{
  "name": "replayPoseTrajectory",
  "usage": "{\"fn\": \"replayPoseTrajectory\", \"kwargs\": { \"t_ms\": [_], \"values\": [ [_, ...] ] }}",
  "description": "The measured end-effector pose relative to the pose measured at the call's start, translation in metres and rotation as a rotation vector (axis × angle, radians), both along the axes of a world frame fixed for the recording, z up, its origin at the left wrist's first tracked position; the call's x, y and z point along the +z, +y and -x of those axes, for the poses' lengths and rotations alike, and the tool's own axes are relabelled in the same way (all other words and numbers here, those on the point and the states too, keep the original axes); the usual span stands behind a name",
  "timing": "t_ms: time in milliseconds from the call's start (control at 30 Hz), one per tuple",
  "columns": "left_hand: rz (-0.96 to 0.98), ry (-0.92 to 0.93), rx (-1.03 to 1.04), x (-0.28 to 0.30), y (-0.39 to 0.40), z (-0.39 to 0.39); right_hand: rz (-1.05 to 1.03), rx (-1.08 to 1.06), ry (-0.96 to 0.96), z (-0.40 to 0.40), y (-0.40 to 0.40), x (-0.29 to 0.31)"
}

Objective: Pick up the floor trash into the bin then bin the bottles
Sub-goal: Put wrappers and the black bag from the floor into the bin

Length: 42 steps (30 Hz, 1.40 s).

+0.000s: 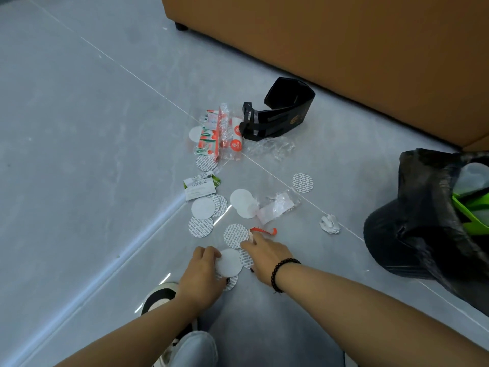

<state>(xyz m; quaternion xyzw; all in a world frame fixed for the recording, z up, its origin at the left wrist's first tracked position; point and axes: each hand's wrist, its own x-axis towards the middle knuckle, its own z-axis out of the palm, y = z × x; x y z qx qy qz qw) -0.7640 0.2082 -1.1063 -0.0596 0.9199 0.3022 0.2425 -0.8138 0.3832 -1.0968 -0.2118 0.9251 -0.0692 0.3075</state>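
Both hands work the floor litter: left hand [202, 271] grips a white disc [229, 262], right hand [264, 254] pinches another. Next, gather more and carry them right to the bin [412, 234].

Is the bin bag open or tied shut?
Open. The black bin bag gapes at its mouth, with green and pale items showing inside at the right edge.

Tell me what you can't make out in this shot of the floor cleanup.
Head view only:
- Left hand: its fingers cover part of the white discs it holds, so their count is unclear.
- Black bin bag: cut off by the right edge; most contents hidden.
- Printed slip: text too small to read.
- Bottles: none visible.
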Motion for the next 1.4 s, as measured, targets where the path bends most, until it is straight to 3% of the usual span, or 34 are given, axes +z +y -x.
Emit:
{"fn": "replayPoseTrajectory", "kwargs": {
  "t_ms": [267,600,733,933,1100,1400],
  "values": [
    [-0.052,0.060,-0.058,-0.001,0.005,-0.004,-0.008,-0.185,0.032,-0.007,0.019,-0.003],
    [0.023,0.047,-0.187,-0.003,0.003,-0.004,-0.101,-0.169,0.024,0.001,0.011,0.004],
    [0.034,-0.003,-0.103,-0.006,-0.001,-0.006,0.033,-0.289,-0.004,-0.001,0.011,0.005],
    [-0.024,0.018,0.004,-0.008,-0.013,-0.008,0.482,-0.693,-0.214,0.001,0.002,0.017],
    [-0.057,0.008,0.078,-0.008,-0.014,-0.009,0.471,-0.706,-0.202,0.006,0.002,0.017],
    [-0.157,0.039,0.076,-0.004,-0.005,-0.011,0.446,-0.755,-0.411,-0.003,-0.005,0.003]
  ]
}}
